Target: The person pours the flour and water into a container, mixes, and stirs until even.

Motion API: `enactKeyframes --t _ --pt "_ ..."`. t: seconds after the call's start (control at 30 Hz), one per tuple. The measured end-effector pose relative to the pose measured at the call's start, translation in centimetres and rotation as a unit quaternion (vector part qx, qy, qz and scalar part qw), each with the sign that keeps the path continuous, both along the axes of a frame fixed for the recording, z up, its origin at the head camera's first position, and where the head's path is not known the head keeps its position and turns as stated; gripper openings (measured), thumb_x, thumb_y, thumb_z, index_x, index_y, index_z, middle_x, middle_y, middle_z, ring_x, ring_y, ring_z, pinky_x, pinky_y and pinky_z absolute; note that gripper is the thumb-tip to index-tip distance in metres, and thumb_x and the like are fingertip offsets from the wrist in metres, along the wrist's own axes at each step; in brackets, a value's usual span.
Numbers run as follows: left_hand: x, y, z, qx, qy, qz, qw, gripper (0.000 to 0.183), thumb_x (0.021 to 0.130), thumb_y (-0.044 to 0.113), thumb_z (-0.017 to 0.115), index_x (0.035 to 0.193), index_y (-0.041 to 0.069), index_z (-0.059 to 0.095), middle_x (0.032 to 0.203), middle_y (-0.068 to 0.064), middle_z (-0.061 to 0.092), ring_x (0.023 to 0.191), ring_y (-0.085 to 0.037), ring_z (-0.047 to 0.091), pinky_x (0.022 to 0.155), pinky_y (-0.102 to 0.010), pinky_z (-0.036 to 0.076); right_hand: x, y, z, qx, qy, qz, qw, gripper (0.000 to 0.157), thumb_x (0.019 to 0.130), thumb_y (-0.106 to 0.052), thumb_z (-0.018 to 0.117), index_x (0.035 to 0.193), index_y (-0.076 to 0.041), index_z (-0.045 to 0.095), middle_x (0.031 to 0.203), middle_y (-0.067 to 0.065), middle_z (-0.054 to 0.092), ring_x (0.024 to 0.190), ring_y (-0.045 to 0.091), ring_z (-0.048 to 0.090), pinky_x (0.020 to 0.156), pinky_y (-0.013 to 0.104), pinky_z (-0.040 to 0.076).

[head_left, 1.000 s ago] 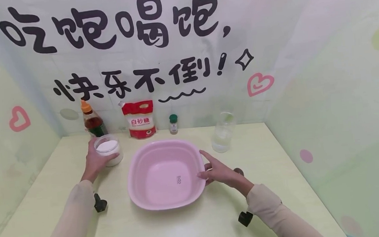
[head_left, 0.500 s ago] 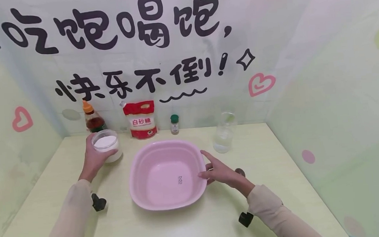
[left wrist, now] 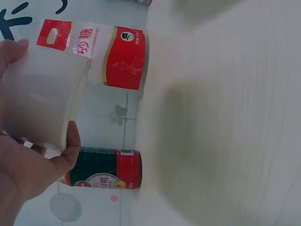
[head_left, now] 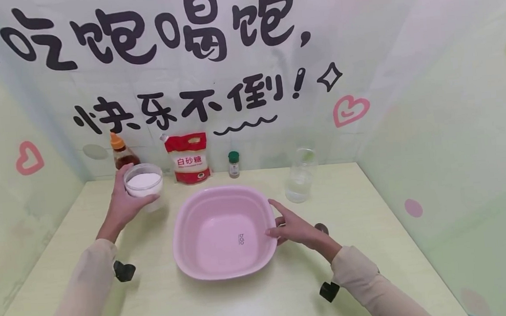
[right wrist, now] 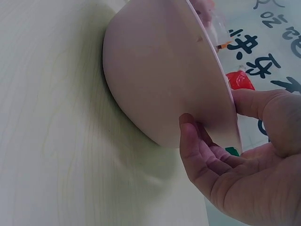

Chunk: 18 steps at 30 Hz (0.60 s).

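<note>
My left hand (head_left: 125, 200) grips a clear jar of white powder (head_left: 144, 181), thumb on the near side and fingers round the far left. In the left wrist view the jar (left wrist: 42, 96) is raised off the table, its shadow lying apart on the wood. A pink basin (head_left: 227, 270) stands in the middle of the table with bare insides. On its right rim my right hand (head_left: 295, 228) has a hold. The right wrist view shows the thumb over the rim and curled fingers (right wrist: 190, 146) against the outer wall of the basin (right wrist: 155, 66).
At the back wall stand an orange-capped sauce bottle (head_left: 125, 154), a red and white sugar bag (head_left: 189, 162) and a small green-capped shaker (head_left: 234, 165). A clear glass of liquid (head_left: 299, 181) stands right of the basin, near its back corner.
The left hand has lifted the jar upward, off the table beside the sauce bottle. The right hand and the basin have stayed in place.
</note>
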State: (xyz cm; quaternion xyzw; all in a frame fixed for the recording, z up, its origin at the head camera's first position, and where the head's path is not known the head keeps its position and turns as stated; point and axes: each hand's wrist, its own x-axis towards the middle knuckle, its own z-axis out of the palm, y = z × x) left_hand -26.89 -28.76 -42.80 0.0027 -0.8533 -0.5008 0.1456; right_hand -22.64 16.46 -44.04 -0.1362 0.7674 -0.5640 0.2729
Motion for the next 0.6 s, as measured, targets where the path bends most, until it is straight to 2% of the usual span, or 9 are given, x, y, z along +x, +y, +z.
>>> enactKeyframes --t 0.17,0.4,0.6 --pt "0.3 0.8 1.1 -0.012 -0.001 -0.02 0.9997 0.106 0.077 0.02 0.086 0.156 0.017 0.015 0.156 -0.023 0.03 0.138 -0.046 0.031 0.109 -0.072 0.03 0.0 0.1 0.0 -0.002 -0.001 -0.002 1.0 0.094 0.091 -0.016 0.071 0.161 -0.023 0.009 0.119 0.028 0.066 0.089 0.026 0.074 0.084 0.057 0.058" --pt "0.7 2.0 2.4 -0.037 0.015 -0.056 0.9976 0.103 0.074 0.018 0.089 0.152 0.014 0.022 0.149 -0.022 0.039 0.132 -0.043 0.037 0.106 -0.067 0.033 0.1 0.3 0.1 -0.013 -0.001 0.01 1.0 0.093 0.092 -0.015 0.07 0.161 -0.025 0.009 0.118 0.029 0.067 0.09 0.027 0.075 0.082 0.051 0.06" --pt "1.3 3.3 3.4 -0.052 0.026 -0.088 0.9945 0.099 0.073 0.013 0.088 0.15 0.013 0.026 0.146 -0.021 0.041 0.129 -0.042 0.041 0.103 -0.064 0.038 0.0 0.4 0.0 -0.017 -0.005 0.018 1.0 0.093 0.092 -0.015 0.07 0.161 -0.025 0.009 0.118 0.028 0.068 0.091 0.027 0.074 0.085 0.055 0.058"
